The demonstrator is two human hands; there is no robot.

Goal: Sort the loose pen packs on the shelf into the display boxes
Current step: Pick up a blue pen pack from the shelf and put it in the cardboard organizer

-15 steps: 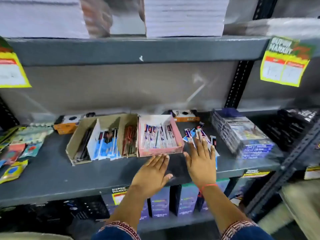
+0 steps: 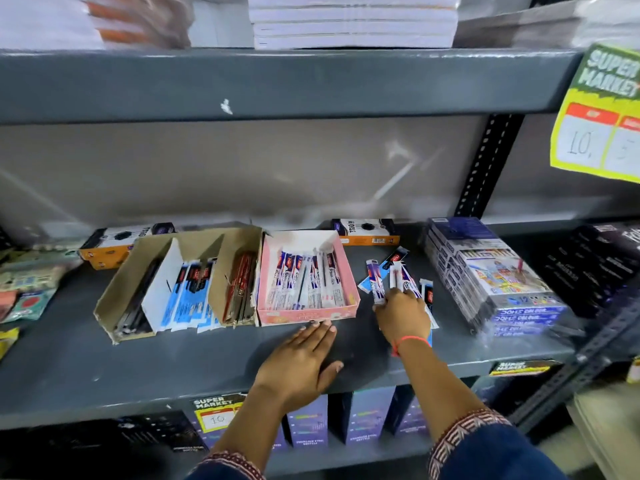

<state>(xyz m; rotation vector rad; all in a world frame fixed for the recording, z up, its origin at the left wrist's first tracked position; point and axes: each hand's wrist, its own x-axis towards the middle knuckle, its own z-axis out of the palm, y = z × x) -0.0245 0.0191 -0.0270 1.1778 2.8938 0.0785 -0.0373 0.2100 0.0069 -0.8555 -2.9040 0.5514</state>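
Loose pen packs (image 2: pixel 384 271), white, blue and red, lie in a small heap on the grey shelf (image 2: pixel 69 368) just right of a pink display box (image 2: pixel 308 315) that holds white pen packs. My right hand (image 2: pixel 403 315) rests on the near end of the heap, fingers curled around several packs. My left hand (image 2: pixel 299 362) lies flat and open on the shelf, fingertips touching the pink box's front wall. Left of the pink box stand brown cardboard display boxes (image 2: pixel 114 299) with black, blue and red pens.
A wrapped stack of colour-pencil boxes (image 2: pixel 495 282) stands right of the heap. Orange and black boxes (image 2: pixel 367 232) lie at the back. Small packets (image 2: pixel 27 289) fill the shelf's left end. A black upright (image 2: pixel 485 168) and a yellow price tag (image 2: pixel 599 116) are on the right.
My right hand has closed its fingers around the near ends of the loose packs. My left hand has slid forward to the pink box's front. The view has moved closer.
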